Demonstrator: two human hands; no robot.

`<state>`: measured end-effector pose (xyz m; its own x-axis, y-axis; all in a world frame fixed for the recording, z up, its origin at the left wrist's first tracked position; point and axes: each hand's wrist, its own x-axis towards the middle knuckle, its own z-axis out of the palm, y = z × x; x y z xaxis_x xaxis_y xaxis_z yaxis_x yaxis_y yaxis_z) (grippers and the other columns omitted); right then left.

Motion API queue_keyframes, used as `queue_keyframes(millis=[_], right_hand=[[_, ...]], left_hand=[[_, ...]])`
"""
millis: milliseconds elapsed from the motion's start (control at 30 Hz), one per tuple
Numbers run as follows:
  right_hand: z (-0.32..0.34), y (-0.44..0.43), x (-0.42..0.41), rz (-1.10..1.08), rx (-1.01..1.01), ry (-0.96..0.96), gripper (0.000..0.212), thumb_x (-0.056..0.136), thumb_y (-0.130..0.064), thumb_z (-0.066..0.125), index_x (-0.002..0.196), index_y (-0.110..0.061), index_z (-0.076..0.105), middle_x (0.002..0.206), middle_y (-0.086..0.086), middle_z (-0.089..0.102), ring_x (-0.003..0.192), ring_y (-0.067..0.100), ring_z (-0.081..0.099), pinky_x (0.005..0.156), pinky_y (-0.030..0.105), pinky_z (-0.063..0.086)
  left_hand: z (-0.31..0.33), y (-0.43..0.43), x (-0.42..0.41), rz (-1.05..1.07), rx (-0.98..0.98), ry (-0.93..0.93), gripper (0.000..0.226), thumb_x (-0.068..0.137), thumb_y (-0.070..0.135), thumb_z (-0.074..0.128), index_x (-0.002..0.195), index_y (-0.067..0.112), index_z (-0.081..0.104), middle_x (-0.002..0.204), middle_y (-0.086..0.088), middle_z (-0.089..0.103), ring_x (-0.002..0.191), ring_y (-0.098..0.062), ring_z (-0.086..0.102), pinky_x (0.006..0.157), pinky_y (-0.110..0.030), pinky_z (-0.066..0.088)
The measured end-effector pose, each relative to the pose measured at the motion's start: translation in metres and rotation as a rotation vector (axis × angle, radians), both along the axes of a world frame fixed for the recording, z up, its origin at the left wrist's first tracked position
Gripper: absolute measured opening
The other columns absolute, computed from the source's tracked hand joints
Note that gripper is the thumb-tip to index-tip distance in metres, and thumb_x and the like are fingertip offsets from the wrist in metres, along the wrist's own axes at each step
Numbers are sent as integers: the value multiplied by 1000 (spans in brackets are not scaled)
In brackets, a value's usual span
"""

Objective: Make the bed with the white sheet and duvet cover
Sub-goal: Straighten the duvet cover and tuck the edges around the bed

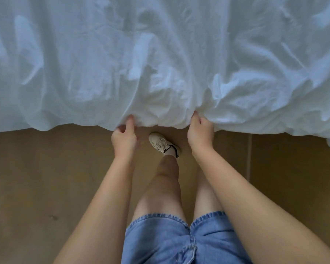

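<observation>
A wrinkled white sheet (160, 54) fills the whole upper half of the head view, its near hem hanging in loose folds over the floor. My left hand (124, 137) pinches that hem just left of centre, thumb on top of the cloth. My right hand (200, 133) grips the hem about a forearm's length to the right, fingers curled under a bunched fold. The bed frame and mattress are hidden under the cloth. I cannot tell whether this cloth is the sheet or the duvet cover.
A tan floor (46, 178) runs below the hem, with a seam line (250, 155) at the right. My own legs in denim shorts stand close to the bed, one cream shoe (163, 142) between my hands.
</observation>
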<state>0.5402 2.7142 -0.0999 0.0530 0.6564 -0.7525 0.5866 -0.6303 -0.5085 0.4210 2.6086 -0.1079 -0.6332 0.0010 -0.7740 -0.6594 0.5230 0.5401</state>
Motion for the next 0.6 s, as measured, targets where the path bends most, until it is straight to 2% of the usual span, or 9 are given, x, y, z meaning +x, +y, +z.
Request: queue_keyframes(millis=[33,100,167,233,300,400,500,567,600], right_hand=[[2,-4,-3,117,78,8,34,96,-38,46,71,-16,46,67,-4,47,60,13,44,58,29,34],[5,-5,-16,297,245,14,29,89,-42,57,88,-16,46,86,-3,48,76,14,45,68,26,34],[3,3,-28,404,385,-49,38,83,-40,65,101,-13,46,101,-1,43,90,13,37,74,21,28],[-2,14,-36,425,427,-139,39,85,-37,64,107,-9,49,108,1,41,98,14,35,79,22,29],[-6,22,-39,402,386,-167,27,90,-32,59,103,-10,51,110,2,43,103,18,41,82,26,36],[-8,28,-47,368,263,-135,12,94,-23,51,87,-13,49,107,6,52,98,22,52,84,31,45],[-6,25,-53,338,273,-69,12,95,-25,49,92,-14,46,107,7,55,87,16,52,75,28,42],[0,16,-61,344,323,20,30,91,-41,55,100,-15,44,104,1,49,80,8,47,69,22,37],[2,11,-63,425,348,4,43,86,-51,57,104,-14,43,104,0,46,81,9,45,68,22,35]], left_hand=[[-2,6,-6,28,25,-23,28,91,39,57,89,10,57,77,-3,59,58,-15,56,37,-17,36],[-5,20,-13,119,70,-38,26,91,37,59,88,11,56,74,-1,61,56,-14,59,37,-16,37],[-6,27,-16,161,69,-9,24,94,33,56,80,14,52,60,7,62,52,-8,60,40,-17,42],[-5,23,-16,147,84,24,27,96,28,54,75,13,47,43,10,54,43,-4,55,41,-18,42],[-2,12,-14,80,82,44,29,95,26,56,72,11,46,38,8,49,39,-3,53,42,-18,45],[16,-6,-6,-40,103,73,30,94,25,57,69,11,47,35,9,47,39,-2,51,49,-20,49],[40,-33,-3,-138,204,176,36,93,20,59,62,17,42,37,12,43,40,-2,46,51,-17,46],[52,-56,-6,-162,225,255,41,90,20,61,55,23,40,39,12,43,40,-3,45,48,-15,42],[54,-63,-9,-136,204,268,42,89,18,61,53,24,39,41,12,41,39,-3,44,48,-15,42]])
